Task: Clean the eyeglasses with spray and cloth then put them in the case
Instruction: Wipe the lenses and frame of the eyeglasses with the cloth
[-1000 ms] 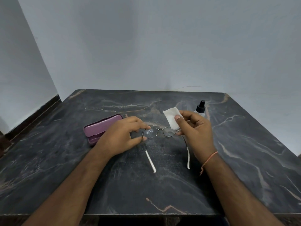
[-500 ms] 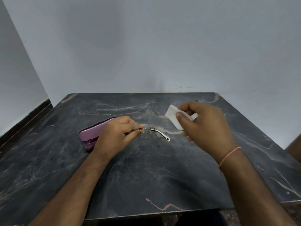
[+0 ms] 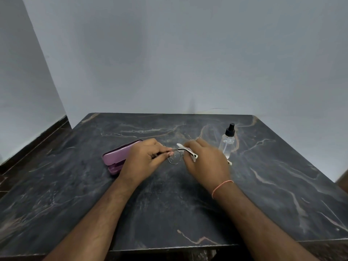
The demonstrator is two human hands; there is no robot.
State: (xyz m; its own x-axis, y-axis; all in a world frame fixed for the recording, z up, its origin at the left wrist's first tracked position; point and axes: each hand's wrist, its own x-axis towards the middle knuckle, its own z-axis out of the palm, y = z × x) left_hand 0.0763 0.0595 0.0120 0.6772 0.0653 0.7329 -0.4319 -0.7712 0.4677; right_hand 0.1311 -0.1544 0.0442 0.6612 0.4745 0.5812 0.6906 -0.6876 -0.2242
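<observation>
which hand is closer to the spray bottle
Right. The right hand sits just beside the spray bottle, overlapping its base in view; the left hand is farther off, by the purple case.

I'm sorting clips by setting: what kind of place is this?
Probably a plain room at home, though hard to be sure: a dark marble table set in the corner of bare grey walls, with dark skirting at the left.

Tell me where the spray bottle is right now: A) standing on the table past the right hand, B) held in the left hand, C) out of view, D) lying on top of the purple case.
A: the spray bottle stands upright on the table, just beyond the right hand, which holds the cloth at the eyeglasses.
</observation>
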